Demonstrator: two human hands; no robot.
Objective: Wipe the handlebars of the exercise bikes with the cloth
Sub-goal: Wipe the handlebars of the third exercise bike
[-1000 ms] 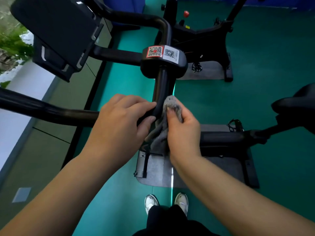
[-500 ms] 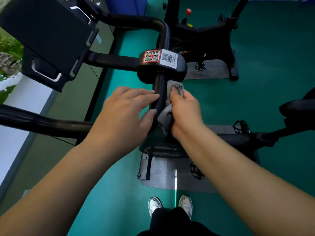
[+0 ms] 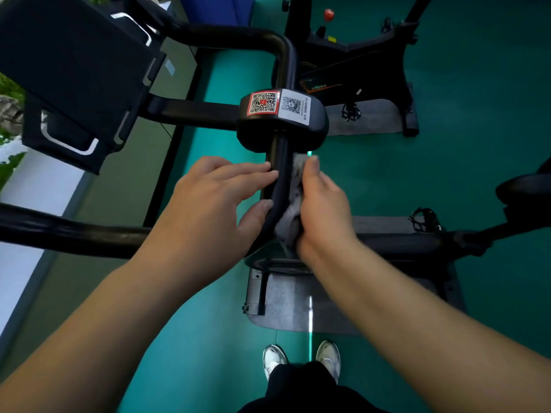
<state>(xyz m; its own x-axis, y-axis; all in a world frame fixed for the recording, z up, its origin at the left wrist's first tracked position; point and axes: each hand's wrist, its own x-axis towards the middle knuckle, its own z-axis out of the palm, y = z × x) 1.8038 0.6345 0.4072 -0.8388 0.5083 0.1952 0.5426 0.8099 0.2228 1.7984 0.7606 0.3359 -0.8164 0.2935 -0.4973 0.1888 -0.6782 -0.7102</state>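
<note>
The black handlebar of the near exercise bike runs down the middle of the view from a hub with two QR stickers. My right hand holds a grey cloth and presses it against the bar's right side, just below the hub. My left hand lies against the bar's left side with fingers nearly straight, fingertips and thumb touching it. Part of the cloth is hidden under my right palm.
A black console screen hangs at the upper left on the bar's side arm. A second bike stands behind on a grey mat. The near bike's saddle is at right. Green floor and my shoes lie below.
My right hand has slid the cloth up the bar toward the sticker hub. My left hand's fingers have loosened from a wrap to lying nearly straight against the bar.
</note>
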